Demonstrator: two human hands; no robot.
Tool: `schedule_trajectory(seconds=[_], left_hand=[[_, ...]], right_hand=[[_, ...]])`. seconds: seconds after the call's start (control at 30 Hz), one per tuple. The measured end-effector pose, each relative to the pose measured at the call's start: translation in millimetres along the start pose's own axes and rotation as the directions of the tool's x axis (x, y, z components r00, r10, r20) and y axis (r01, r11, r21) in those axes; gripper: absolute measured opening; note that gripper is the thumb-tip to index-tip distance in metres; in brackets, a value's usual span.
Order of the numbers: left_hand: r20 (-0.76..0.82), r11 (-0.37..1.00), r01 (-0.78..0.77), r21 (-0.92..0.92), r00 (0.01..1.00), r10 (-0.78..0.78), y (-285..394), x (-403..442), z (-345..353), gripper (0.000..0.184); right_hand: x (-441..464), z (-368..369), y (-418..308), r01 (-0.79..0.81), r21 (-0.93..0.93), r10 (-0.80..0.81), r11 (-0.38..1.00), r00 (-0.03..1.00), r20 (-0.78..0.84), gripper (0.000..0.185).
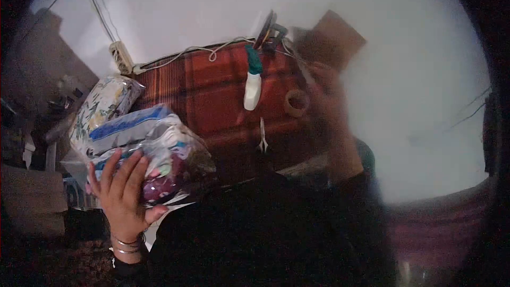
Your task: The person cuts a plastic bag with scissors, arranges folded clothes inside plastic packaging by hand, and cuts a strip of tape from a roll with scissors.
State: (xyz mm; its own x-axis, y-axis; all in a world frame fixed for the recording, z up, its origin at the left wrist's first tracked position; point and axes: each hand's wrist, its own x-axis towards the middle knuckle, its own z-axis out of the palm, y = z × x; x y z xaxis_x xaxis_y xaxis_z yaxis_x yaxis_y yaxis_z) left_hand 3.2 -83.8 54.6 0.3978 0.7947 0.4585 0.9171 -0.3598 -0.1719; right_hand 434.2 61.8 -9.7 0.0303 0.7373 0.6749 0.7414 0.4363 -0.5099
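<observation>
My left hand [122, 194] lies with its fingers spread flat on a clear plastic bag [178, 146] of folded, many-coloured cloth. A blue and grey strip [133, 127] shows along the bag's upper part. My right hand [324, 87] is reached out at the right side of the table, beside a brown tape roll [296, 102] and just below a brown cardboard piece or box [334, 37]. Haze over that side blurs its fingers, so I cannot tell whether it holds anything. Scissors [263, 138] lie on the red plaid cloth [212, 90].
A white bottle-like thing [252, 91] with a dark green top lies mid-table. Behind it are dark items [268, 32] and a white cable [186, 51] running to a power strip [121, 57]. A floral bundle [106, 101] in plastic sits at the left. A pale wall stands behind.
</observation>
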Motion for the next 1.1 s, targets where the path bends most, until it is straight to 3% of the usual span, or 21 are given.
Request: schedule_trajectory(seconds=[0.03, 0.07, 0.13, 0.2, 0.37, 0.57, 0.7, 0.83, 0.87, 0.9, 0.97, 1.0, 1.03, 1.1], left_hand=[[0.005, 1.0, 0.009, -0.003, 1.0, -0.009, 1, 1, 0, 0.082], [0.014, 1.0, 0.004, -0.005, 1.0, -0.004, 0, 1, 2, 0.082], [-0.002, 0.999, -0.007, 0.051, 1.0, 0.007, -1, 1, 5, 0.082], [0.004, 0.995, -0.009, 0.1, 1.0, 0.009, 0, 1, 7, 0.082], [0.014, 0.99, 0.028, 0.142, 0.999, -0.031, 1, 0, 9, 0.081], [-0.004, 0.986, 0.059, 0.158, 0.998, -0.059, 4, -1, 13, 0.078], [-0.013, 0.989, 0.088, 0.122, 0.996, -0.087, 2, 6, 11, 0.074], [-0.027, 0.984, 0.145, 0.099, 0.989, -0.143, 3, 7, 8, 0.069], [-0.054, 0.991, 0.129, 0.037, 0.99, -0.127, 1, 7, 9, 0.067], [-0.087, 0.995, 0.096, -0.032, 0.991, -0.098, 0, 5, 9, 0.065], [-0.099, 0.993, 0.099, -0.061, 0.989, -0.105, -1, 7, 11, 0.065], [-0.103, 0.992, 0.075, -0.096, 0.991, -0.085, -3, 6, 12, 0.064], [-0.067, 0.995, 0.055, -0.088, 0.996, -0.062, -6, 5, 12, 0.07], [-0.094, 0.992, 0.048, -0.119, 0.994, -0.06, -8, 6, 14, 0.07]], right_hand=[[-3, -5, 57, -0.384, 0.085, 0.386, 0.92, 0.923, -0.01, 0.043], [-17, -9, 138, -0.435, -0.1, 0.441, 0.895, 0.897, 0.039, 0.044], [-37, -19, 200, -0.555, -0.343, 0.601, 0.758, 0.798, 0.037, 0.042], [-57, -20, 257, -0.572, -0.595, 0.736, 0.564, 0.676, 0.048, 0.041], [-80, 6, 317, -0.502, -0.756, 0.825, 0.42, 0.558, 0.087, 0.04], [-82, 7, 333, -0.502, -0.756, 0.82, 0.419, 0.568, 0.077, 0.038], [-62, -14, 320, -0.538, -0.632, 0.728, 0.558, 0.683, 0.062, 0.036], [-9, -45, 290, -0.578, -0.188, 0.598, 0.794, 0.799, 0.064, 0.035], [11, -48, 255, -0.562, -0.074, 0.567, 0.824, 0.819, 0.087, 0.035], [28, -40, 156, -0.631, 0.033, 0.63, 0.775, 0.776, 0.029, 0.028], [51, -45, 40, -0.496, 0.111, 0.438, 0.861, 0.835, 0.332, 0.021], [53, -38, -5, -0.483, 0.107, 0.429, 0.869, 0.843, 0.323, 0.021], [53, -30, -47, -0.367, 0.278, 0.199, 0.887, 0.85, 0.488, 0.018], [53, -13, -122, -0.209, 0.615, -0.318, 0.76, 0.705, 0.634, 0.014]])
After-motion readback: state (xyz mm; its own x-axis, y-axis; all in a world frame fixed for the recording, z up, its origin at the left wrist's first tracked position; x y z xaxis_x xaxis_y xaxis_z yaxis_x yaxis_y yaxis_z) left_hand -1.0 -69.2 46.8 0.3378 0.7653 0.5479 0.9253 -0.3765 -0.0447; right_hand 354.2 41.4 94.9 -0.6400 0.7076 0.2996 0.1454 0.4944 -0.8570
